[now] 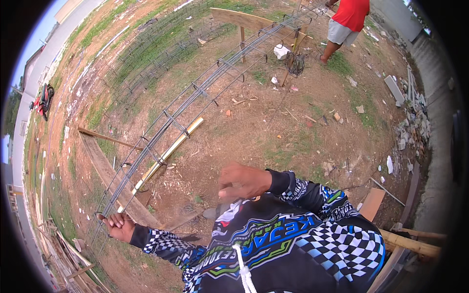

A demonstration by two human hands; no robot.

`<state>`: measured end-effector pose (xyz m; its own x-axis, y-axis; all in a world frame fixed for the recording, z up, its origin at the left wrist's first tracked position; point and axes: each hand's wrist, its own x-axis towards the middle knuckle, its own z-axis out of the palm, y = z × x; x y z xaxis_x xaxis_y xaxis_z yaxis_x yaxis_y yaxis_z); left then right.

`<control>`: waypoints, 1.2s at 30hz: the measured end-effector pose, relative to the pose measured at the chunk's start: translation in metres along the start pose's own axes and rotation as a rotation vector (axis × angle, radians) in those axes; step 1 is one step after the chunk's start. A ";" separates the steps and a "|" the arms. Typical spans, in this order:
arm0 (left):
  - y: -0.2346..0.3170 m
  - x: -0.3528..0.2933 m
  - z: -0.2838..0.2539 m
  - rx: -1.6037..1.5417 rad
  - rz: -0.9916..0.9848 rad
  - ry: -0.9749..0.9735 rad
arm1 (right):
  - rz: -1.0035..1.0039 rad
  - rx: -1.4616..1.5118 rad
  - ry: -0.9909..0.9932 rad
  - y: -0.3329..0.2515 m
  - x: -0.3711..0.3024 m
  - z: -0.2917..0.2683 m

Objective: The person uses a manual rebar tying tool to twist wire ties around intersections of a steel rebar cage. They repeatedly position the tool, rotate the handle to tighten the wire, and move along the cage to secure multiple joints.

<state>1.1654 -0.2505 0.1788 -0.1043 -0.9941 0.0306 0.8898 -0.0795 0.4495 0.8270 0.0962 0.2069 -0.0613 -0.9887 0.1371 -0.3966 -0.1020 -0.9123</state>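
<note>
A long rebar cage (pixel 201 91), made of thin steel bars with square stirrups, runs from the lower left to the far right. At its near end my left hand (pixel 118 227) is closed, its fingers curled beside the bars; what they hold, if anything, is too small to make out. My right hand (pixel 244 180) is raised in front of my chest, away from the cage. Its fingers are curled in and slightly blurred, and whatever may be in them is hidden.
Wooden trestles hold the cage up, a near plank (pixel 105 163) and a far board (pixel 239 17). A pale yellow strip (pixel 171 151) lies beneath it. Another person (pixel 344 29) in a red shirt stands at the far end, near a coil of wire (pixel 295 64). Rubble (pixel 408 129) lines the right wall.
</note>
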 end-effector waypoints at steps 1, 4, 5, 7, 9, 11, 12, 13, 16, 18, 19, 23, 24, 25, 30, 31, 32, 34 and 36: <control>-0.032 0.001 0.015 -0.016 -0.022 -0.018 | 0.135 0.068 -0.014 0.011 -0.022 -0.011; -0.119 -0.009 0.076 -0.009 -0.117 -0.075 | 0.036 0.394 0.325 0.018 -0.084 -0.035; -0.153 -0.011 0.093 -0.034 -0.194 -0.114 | 0.029 0.337 0.354 0.022 -0.104 -0.048; -0.214 -0.014 0.124 -0.078 -0.342 -0.183 | 0.018 0.228 0.404 0.030 -0.140 -0.071; -0.275 -0.033 0.166 -0.125 -0.465 -0.288 | 0.343 0.412 0.234 0.046 -0.176 -0.084; -0.332 -0.040 0.198 -0.174 -0.577 -0.355 | 0.467 0.541 0.281 0.054 -0.197 -0.092; -0.358 -0.043 0.214 -0.202 -0.632 -0.388 | 0.439 0.578 0.418 0.053 -0.203 -0.090; -0.383 -0.048 0.229 -0.191 -0.646 -0.397 | 0.408 0.608 0.550 0.054 -0.206 -0.094; -0.452 -0.065 0.264 -0.160 -0.697 -0.416 | 0.333 0.375 0.696 0.056 -0.221 -0.127; -0.494 -0.079 0.284 -0.099 -0.700 -0.417 | 0.312 0.160 0.795 0.060 -0.227 -0.144; -0.516 -0.082 0.295 -0.069 -0.698 -0.420 | 0.314 0.073 0.792 0.062 -0.227 -0.157; -0.601 -0.088 0.321 -0.231 -0.795 -0.459 | 0.390 0.169 0.848 0.095 -0.232 -0.209; -0.620 -0.092 0.331 -0.226 -0.824 -0.474 | 0.423 0.304 0.878 0.107 -0.234 -0.223; -0.635 -0.094 0.339 -0.245 -0.832 -0.494 | 0.452 0.328 0.860 0.112 -0.233 -0.237; -0.703 -0.091 0.379 -0.239 -0.820 -0.535 | 0.426 0.261 0.669 0.145 -0.232 -0.304; -0.716 -0.089 0.386 -0.225 -0.810 -0.530 | 0.363 0.215 0.650 0.151 -0.228 -0.316; -0.728 -0.085 0.391 -0.239 -0.814 -0.555 | 0.506 0.363 0.542 0.142 -0.228 -0.335; -0.754 -0.080 0.401 -0.264 -0.822 -0.603 | 0.419 0.319 0.619 0.157 -0.227 -0.351; -0.779 -0.087 0.410 -0.242 -0.806 -0.613 | 0.383 0.281 0.644 0.170 -0.235 -0.373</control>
<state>0.2996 -0.0715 0.1918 -0.8552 -0.4367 0.2791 0.5140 -0.7835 0.3491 0.4321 0.3523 0.1634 -0.6973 -0.7113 -0.0880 -0.0005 0.1232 -0.9924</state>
